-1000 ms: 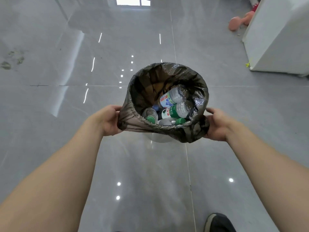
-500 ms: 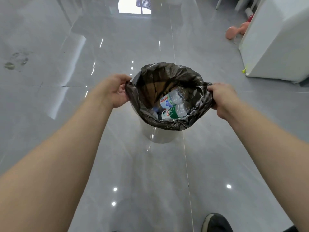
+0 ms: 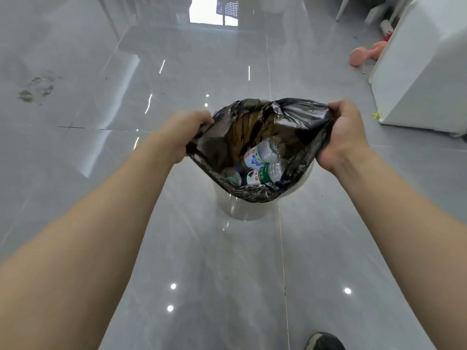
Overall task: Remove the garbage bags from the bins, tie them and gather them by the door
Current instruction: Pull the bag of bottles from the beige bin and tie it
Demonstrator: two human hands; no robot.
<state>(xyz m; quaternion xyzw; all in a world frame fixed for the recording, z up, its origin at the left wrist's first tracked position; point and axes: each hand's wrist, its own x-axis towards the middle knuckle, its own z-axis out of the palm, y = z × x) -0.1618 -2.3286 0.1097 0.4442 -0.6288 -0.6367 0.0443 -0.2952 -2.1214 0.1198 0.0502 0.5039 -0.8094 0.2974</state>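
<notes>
A black garbage bag hangs open between my hands, above a pale round bin on the grey floor. My left hand grips the bag's left rim. My right hand grips the right rim, fingers curled round bunched plastic. Inside the bag lie several plastic water bottles, one with a green label. The bag's lower part still sits in the bin, which shows below and to the right of the bag.
A white cabinet stands at the right. A pink object lies on the floor beside it. A dirty smear marks the floor at the far left. My shoe shows at the bottom edge.
Both hands moved from low on the bin's rim up and apart, pulling the bag's rim off the bin and stretching its mouth wider and higher.
</notes>
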